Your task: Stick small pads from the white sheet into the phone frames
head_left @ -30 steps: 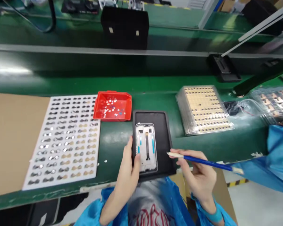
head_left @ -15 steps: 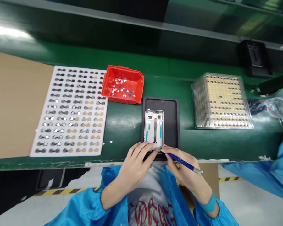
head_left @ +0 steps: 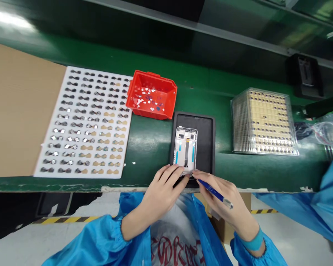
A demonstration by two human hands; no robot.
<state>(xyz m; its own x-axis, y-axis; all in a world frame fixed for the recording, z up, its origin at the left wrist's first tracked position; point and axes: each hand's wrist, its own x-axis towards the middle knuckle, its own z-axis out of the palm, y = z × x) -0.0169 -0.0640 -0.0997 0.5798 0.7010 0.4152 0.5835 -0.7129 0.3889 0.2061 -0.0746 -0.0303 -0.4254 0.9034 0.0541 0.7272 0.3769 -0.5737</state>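
A phone frame (head_left: 185,149) with a black flex cable down its middle and blue strips at its sides lies in a black tray (head_left: 207,147). Over its lower left edge rests my left hand (head_left: 165,186), fingers stretched out and the fingertips on the frame. My right hand (head_left: 220,192) is closed around a blue pen-like tool (head_left: 214,191). The tool's tip meets the bottom edge of the frame, close to my left fingers. What lies right under the tip is too small to make out.
Left of the tray, a white sheet (head_left: 124,147) carries rows of small dark parts beside brown cardboard (head_left: 19,111). A red bin (head_left: 169,107) holds white and blue scraps. Stacked clear trays (head_left: 269,120) stand to the right. A blue sleeve (head_left: 327,199) of another person shows at the right edge.
The camera view has shifted slightly, so the bench things sit a little further right. Both hands keep their places at the frame's lower end, and the tool's angle is slightly steeper.
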